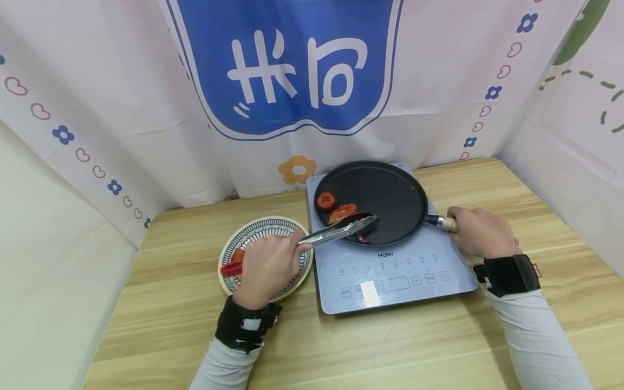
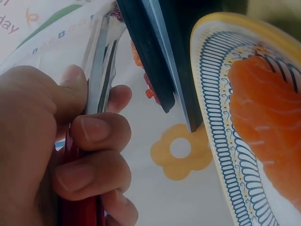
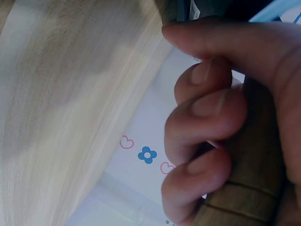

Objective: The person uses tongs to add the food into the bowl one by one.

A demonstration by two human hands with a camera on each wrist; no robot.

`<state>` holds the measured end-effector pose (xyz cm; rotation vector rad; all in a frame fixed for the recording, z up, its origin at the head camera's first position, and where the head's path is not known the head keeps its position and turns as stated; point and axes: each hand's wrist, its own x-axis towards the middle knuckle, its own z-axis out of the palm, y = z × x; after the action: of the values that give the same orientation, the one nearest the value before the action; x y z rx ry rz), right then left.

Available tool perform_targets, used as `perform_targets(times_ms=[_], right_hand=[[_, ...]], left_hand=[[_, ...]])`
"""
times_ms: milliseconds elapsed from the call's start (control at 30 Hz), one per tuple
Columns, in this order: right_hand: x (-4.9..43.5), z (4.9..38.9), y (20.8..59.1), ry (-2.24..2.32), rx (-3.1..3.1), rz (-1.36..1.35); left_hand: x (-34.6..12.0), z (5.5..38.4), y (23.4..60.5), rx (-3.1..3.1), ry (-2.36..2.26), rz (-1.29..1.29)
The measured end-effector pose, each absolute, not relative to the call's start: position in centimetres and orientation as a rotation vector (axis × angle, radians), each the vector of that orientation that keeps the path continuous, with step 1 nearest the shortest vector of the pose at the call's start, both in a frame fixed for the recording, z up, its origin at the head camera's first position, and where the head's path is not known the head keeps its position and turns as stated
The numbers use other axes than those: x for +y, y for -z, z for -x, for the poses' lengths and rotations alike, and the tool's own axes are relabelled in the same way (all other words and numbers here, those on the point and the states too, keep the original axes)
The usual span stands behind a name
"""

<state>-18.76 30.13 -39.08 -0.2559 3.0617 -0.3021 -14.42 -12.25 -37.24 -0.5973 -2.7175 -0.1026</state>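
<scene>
My left hand (image 1: 272,264) grips metal tongs (image 1: 331,234) with red handles, fingers wrapped round them. The tong heads reach over the black frying pan (image 1: 392,197). Beside them lies an orange-red piece of food (image 1: 343,212), with a round reddish piece (image 1: 326,201) farther left and a small dark red bit (image 1: 362,238) under the tips. I cannot tell whether the tongs pinch anything. On the pan's wooden handle (image 3: 254,155), my right hand (image 1: 483,232) has its fingers curled round. Below my left hand sits a patterned plate (image 1: 263,227) bearing raw salmon (image 2: 268,122), mostly hidden in the head view.
The pan stands on a grey induction cooker (image 1: 336,276), its touch panel facing me. Wooden table (image 1: 380,346) surrounds it. A printed curtain (image 1: 146,108) hangs close behind the cooker, and a pale wall (image 1: 44,260) borders the left side.
</scene>
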Motion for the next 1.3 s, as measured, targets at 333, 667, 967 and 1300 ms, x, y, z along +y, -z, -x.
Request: perform_targets(times_ms=[333,667,967,1300], right_hand=[[30.1,18.8,39.1,0.290,3.069,0.261],[30.0,18.7,39.0,0.296,3.058,0.252],[30.0,18.7,39.0,0.291,3.064,0.252],[30.1,18.8,39.1,0.292,3.048,0.243]], left_hand=[[-12.2,14.5,37.2,-2.781,0.089,0.587],[-12.5,14.4,37.0,-2.785,0.140,0.611],[-13.2,14.2,35.9,-2.849,0.194,0.584],[-14.7,14.3,34.9,-2.891,0.226,0.572]])
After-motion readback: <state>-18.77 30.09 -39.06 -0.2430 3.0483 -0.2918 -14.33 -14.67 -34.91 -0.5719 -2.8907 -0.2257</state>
